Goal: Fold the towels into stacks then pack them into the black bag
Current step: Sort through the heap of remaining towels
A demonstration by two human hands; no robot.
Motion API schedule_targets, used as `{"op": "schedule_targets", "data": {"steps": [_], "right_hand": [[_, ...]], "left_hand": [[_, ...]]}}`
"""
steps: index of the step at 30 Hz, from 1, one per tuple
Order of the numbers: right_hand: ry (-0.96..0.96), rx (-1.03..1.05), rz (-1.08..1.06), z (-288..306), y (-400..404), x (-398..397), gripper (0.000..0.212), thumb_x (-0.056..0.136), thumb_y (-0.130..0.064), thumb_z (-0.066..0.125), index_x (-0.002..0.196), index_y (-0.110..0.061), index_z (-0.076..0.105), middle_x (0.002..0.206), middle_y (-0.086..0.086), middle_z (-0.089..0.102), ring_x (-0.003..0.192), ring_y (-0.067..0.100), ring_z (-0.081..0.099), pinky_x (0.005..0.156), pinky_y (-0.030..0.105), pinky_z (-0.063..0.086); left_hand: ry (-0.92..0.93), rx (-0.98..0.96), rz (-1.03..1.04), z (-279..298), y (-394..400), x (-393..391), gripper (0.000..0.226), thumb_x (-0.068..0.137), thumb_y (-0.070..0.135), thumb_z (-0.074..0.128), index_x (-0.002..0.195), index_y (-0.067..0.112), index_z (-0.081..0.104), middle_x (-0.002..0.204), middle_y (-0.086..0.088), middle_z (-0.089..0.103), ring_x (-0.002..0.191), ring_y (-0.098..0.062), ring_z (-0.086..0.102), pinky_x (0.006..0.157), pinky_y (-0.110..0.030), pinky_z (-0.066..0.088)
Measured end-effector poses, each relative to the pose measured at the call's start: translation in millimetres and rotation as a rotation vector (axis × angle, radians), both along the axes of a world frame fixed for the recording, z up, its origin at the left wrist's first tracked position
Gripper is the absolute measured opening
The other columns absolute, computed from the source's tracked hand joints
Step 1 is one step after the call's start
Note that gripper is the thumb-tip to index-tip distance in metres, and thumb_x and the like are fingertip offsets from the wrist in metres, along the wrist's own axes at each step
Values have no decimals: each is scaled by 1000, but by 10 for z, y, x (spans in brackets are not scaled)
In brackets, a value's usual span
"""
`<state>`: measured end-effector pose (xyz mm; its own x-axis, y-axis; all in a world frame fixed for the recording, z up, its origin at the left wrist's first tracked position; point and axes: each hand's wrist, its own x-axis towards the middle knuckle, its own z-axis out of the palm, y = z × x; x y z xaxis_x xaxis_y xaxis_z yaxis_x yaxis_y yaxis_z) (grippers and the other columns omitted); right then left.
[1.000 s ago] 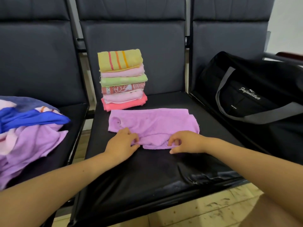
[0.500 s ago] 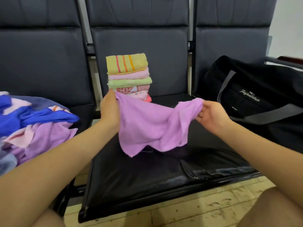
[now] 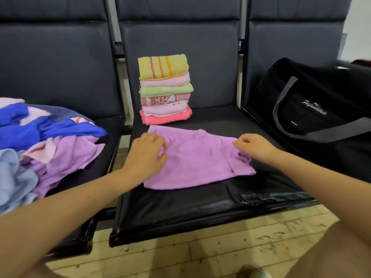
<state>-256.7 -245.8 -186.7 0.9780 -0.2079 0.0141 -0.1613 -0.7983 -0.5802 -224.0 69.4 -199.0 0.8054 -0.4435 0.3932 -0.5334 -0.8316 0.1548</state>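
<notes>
Head view: a lilac towel [image 3: 196, 159] lay spread on the black middle seat [image 3: 200, 209], its right edge rumpled and partly turned over; the left hand [image 3: 145, 155] rested on the towel's left edge, fingers loosely bent, the thumb against the cloth; whether any fold was pinched beneath it could not be told from this angle. The right hand [image 3: 255, 146] sat at the towel's right edge, fingers curled, nipping the cloth there. A stack of six folded towels [image 3: 165, 89] stood upright at the seat's rear, just behind the lilac towel and against the backrest. The black bag [image 3: 313, 109] occupied the right-hand seat, grey straps showing; a heap of unfolded towels [image 3: 46, 141] lay on the left-hand seat.
</notes>
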Motion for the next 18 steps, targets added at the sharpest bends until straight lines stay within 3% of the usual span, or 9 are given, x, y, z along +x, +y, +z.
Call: {"op": "schedule_targets", "data": {"steps": [3,6,7,9,11,13,15,18], "right_hand": [[-160,-159,209,67,186,-69,23,87,-29,64,67,-23,55,69,-10,56,69,9,50,68,29,41],[8,-224,444,48,329,-98,20,76,-54,65,81,-35,62,90,-16,63,93,4,49,88,25,43],[132,-243,499,20,370,-106,28,73,-59,66,91,-37,63,101,-16,62,101,4,49,92,25,42],[296,-330,579,-49,456,-128,37,76,-56,68,104,-33,60,111,-14,56,107,7,47,95,26,41],[261,-403,620,-87,518,-103,19,89,-40,62,94,-23,55,97,-8,54,97,15,49,86,26,42],[225,-331,575,-16,556,-65,16,97,-28,51,85,-17,50,83,-7,50,86,18,47,72,27,38],[203,-93,456,85,556,-13,21,98,-28,49,91,-10,57,87,-4,54,85,15,48,74,28,38],[116,207,338,142,531,56,23,94,-31,58,88,-10,64,87,-1,61,78,11,54,73,26,44]], "left_hand": [[186,26,-253,-29,-126,-203,31,81,50,45,95,28,62,94,11,60,91,-12,54,83,-36,48],[316,139,-265,-178,-202,-305,67,70,75,40,118,31,57,116,12,53,109,-10,48,94,-29,42],[320,192,-244,-226,-194,-277,74,69,77,35,121,30,56,118,10,53,110,-12,48,94,-29,42],[296,229,-243,-246,-156,-213,66,74,67,25,108,23,61,106,4,60,99,-19,54,87,-34,45],[294,196,-222,-207,-142,-162,41,88,47,27,86,17,56,83,0,58,81,-24,54,76,-38,45],[341,68,-149,-109,-163,-110,28,100,32,31,83,16,48,71,3,50,70,-22,50,70,-34,42],[370,-52,-35,13,-180,-24,27,103,27,33,88,11,50,76,2,53,71,-17,50,63,-21,36],[449,-183,6,115,-146,113,22,100,29,40,96,17,58,90,1,59,85,-19,54,71,-29,38]]}}
